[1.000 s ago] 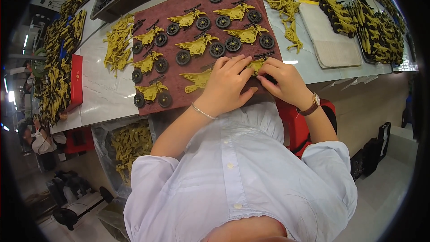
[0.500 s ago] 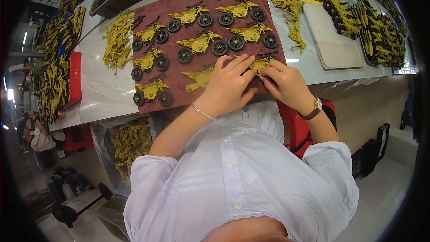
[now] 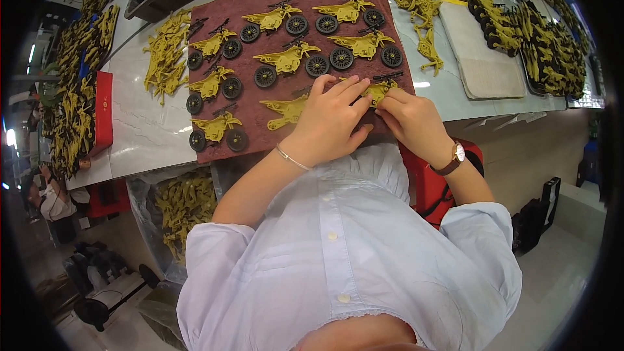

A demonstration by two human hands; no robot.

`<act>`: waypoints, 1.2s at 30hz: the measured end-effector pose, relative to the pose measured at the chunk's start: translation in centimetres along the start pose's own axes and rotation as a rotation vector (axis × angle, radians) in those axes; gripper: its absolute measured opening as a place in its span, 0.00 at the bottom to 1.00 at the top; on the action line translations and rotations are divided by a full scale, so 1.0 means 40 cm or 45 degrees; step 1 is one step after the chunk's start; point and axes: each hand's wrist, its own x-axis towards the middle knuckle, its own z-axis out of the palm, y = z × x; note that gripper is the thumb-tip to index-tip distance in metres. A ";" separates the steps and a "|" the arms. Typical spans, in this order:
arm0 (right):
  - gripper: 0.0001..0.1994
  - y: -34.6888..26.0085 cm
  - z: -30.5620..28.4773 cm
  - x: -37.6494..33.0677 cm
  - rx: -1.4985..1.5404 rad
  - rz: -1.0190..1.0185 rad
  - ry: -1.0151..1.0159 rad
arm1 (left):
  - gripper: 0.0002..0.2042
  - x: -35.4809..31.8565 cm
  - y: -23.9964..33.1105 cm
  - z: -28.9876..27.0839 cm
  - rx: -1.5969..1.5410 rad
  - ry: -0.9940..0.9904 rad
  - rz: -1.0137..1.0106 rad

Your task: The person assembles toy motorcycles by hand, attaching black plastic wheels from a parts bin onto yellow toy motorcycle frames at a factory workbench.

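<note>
Left hand (image 3: 331, 114) and right hand (image 3: 411, 117) flank a yellow toy motorcycle (image 3: 378, 93) near the lower right edge of a maroon cloth (image 3: 260, 140).
At far left stands a red box (image 3: 103, 114), then a loose pile of yellow parts (image 3: 166, 58) beside the cloth. Wheeled toy motorcycles (image 3: 218, 129) line the cloth's left side; a yellow body (image 3: 284, 112) lies just beside the left hand. That hand's bent fingers lie over the toy's left end, its grip hidden. The right hand's fingers and thumb are drawn together at the toy's right side; whether they pinch anything, I cannot tell. Farther right lies a whitish pad (image 3: 491, 79).
</note>
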 end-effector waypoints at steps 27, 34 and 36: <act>0.12 0.040 -0.044 0.131 1.889 0.450 0.107 | 0.08 0.108 -0.038 -0.063 -0.936 0.599 -0.239; 0.10 0.061 -0.032 0.152 1.685 0.415 0.210 | 0.07 0.109 -0.050 -0.059 -0.927 0.615 -0.278; 0.10 0.069 -0.029 0.154 1.556 0.422 0.213 | 0.07 0.106 -0.059 -0.060 -0.833 0.597 -0.256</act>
